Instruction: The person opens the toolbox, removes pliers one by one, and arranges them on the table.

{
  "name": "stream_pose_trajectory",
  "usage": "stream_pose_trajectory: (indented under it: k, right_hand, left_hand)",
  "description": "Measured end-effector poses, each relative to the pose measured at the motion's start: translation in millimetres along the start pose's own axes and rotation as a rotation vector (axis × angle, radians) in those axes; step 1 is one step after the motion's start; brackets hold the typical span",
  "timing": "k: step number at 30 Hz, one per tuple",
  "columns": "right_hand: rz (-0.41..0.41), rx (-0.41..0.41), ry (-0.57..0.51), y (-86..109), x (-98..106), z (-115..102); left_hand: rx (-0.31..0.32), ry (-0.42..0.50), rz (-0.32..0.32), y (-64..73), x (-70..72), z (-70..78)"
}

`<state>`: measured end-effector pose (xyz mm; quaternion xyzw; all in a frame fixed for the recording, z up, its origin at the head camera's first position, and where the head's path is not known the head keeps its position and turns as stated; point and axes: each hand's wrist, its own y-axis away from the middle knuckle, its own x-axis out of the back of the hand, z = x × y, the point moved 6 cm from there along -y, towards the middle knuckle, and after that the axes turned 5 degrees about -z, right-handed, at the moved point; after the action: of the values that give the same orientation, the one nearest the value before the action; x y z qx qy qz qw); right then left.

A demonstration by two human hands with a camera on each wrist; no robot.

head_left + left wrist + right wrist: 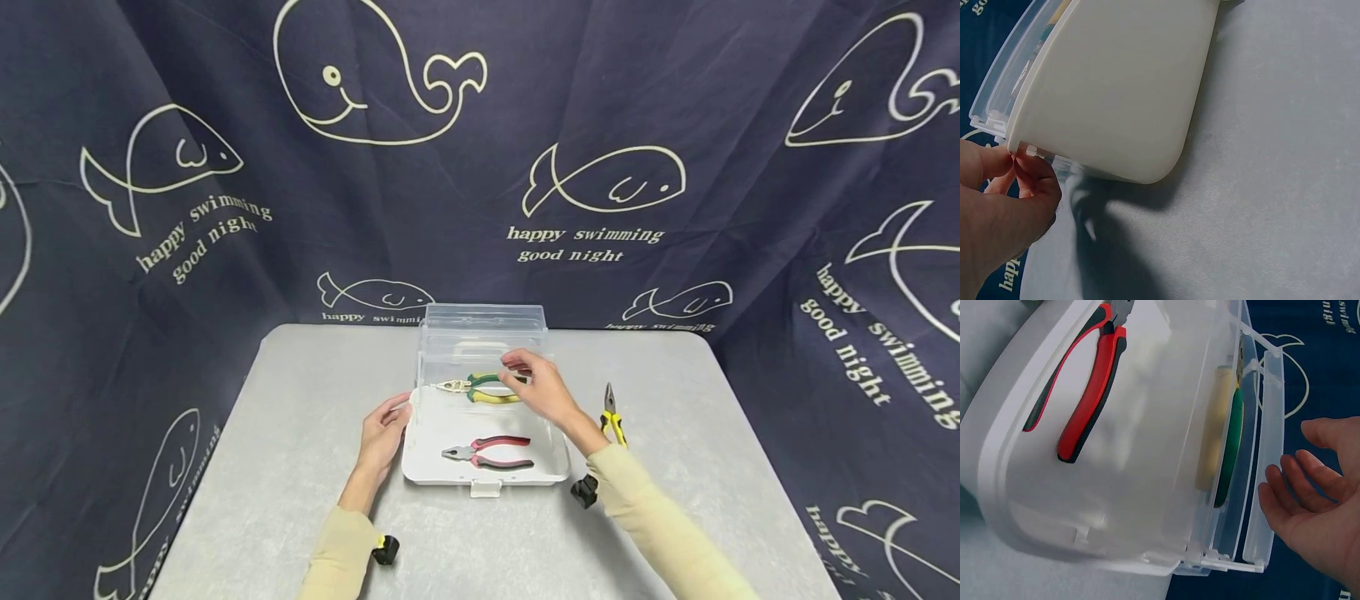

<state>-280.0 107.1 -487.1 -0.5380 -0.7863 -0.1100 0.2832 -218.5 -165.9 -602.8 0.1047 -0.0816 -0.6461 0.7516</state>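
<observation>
A white plastic box (450,427) stands on the table with its clear lid (484,317) raised at the back. My left hand (384,433) pinches the box's left rim between thumb and fingers, as the left wrist view shows. Red-and-black pliers (501,464) lie in the front of the box, jaws to the left. Green-and-yellow pliers (491,397) lie at the back by the lid, partly seen through clear plastic in the right wrist view. Above their handle ends is my right hand (545,392), holding nothing, its loosely bent fingers (1297,481) beside the lid.
Long-nose pliers with yellow-and-black handles (610,408) lie on the grey table (675,500) right of the box, partly behind the right forearm. The box's latch (485,489) sticks out at the front. A dark blue printed cloth (480,208) hangs around the table.
</observation>
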Motion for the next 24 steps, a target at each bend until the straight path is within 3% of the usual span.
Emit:
stream_pose_trajectory:
  k: [14,24]
  right_hand:
    - [-0.08,0.022,0.109,-12.1,-32.9,-1.6]
    - [-0.196,0.061,0.207,-18.5,-49.9,-2.7]
  left_hand:
    - [0.001,-0.002,0.007,1.3,1.8,-3.2]
    - [-0.003,-0.005,0.015,0.7,1.0,0.1]
